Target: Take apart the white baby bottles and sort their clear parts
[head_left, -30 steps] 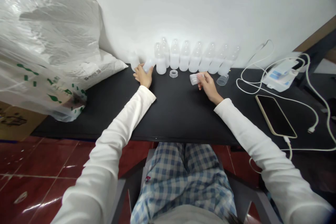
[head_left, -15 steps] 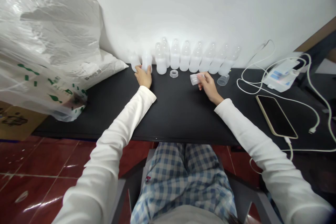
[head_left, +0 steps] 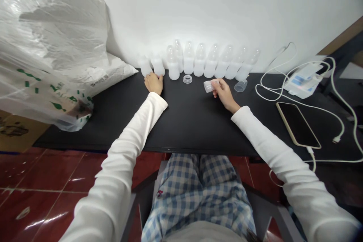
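My left hand [head_left: 154, 83] rests on the black table, thumb apart from the fingers, just in front of two white bottles without domed covers, a left one [head_left: 145, 66] and a right one [head_left: 158, 67]. It appears to grip neither; its fingertips are partly hidden. My right hand [head_left: 223, 92] pinches a clear plastic cap [head_left: 208, 86] above the table. A clear ring [head_left: 187, 79] lies between my hands. Another clear cap [head_left: 241, 86] lies on its side to the right of my right hand. Behind stands a row of white bottles with clear domed covers [head_left: 199, 60].
A large white plastic bag [head_left: 56, 19] and a green-printed bag [head_left: 56, 98] occupy the left. To the right are a phone [head_left: 298, 124] on a cable, a white power strip [head_left: 304, 81] and looped white cables [head_left: 272, 90]. A wall rises behind the bottles.
My left hand has come off the right coverless bottle and now sits lower, in front of it. My right hand still holds the clear cap, almost unmoved.
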Demonstrator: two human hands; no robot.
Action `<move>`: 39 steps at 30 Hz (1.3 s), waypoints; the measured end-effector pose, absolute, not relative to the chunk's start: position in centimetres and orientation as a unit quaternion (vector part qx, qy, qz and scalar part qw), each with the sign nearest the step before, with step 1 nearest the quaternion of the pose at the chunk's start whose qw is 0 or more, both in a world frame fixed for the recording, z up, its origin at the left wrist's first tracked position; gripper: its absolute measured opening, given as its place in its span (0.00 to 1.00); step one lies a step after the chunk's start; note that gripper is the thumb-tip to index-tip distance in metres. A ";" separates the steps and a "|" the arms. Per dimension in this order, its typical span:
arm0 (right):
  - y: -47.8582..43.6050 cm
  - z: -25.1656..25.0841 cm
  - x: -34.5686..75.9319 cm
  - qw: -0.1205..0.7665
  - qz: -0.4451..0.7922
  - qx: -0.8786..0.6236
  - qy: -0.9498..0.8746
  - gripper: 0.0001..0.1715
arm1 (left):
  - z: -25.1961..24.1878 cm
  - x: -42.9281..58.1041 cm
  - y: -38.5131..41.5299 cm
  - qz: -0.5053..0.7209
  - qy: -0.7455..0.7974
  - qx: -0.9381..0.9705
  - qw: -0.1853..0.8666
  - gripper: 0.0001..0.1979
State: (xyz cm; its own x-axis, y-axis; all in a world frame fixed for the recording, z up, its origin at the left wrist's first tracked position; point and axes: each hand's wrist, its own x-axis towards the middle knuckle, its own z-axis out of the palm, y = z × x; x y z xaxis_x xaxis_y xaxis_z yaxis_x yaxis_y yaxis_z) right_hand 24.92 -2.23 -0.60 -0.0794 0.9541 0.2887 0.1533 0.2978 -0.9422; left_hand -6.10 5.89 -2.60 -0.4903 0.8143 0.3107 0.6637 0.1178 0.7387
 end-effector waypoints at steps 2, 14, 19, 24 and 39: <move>-2.3 -0.5 24.9 0.512 0.391 -0.444 -0.622 0.42 | -2.6 -6.2 5.9 0.420 0.743 0.514 0.089 0.05; -2.5 -0.7 24.5 0.504 0.392 -0.423 -0.643 0.41 | -1.2 0.8 0.3 0.503 0.483 0.668 0.259 0.19; -2.4 -0.8 24.6 0.501 0.383 -0.404 -0.663 0.38 | -0.9 4.6 -2.8 0.463 0.348 0.713 0.396 0.22; -2.5 -0.9 24.4 0.495 0.366 -0.406 -0.675 0.37 | -1.2 4.2 -1.9 0.459 0.323 0.682 0.469 0.17; -3.1 -0.9 23.8 0.447 0.286 -0.426 -0.732 0.32 | -1.1 4.0 -1.1 0.505 0.307 0.596 0.544 0.16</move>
State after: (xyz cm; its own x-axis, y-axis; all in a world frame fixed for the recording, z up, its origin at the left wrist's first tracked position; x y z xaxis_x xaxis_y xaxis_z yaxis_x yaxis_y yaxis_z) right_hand 23.78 -3.10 -0.92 -0.2365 0.8805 0.4107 0.3684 0.4724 -0.8007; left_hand 3.96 -1.09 -1.09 0.3007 0.9155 0.2673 -0.1830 -0.2196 0.9583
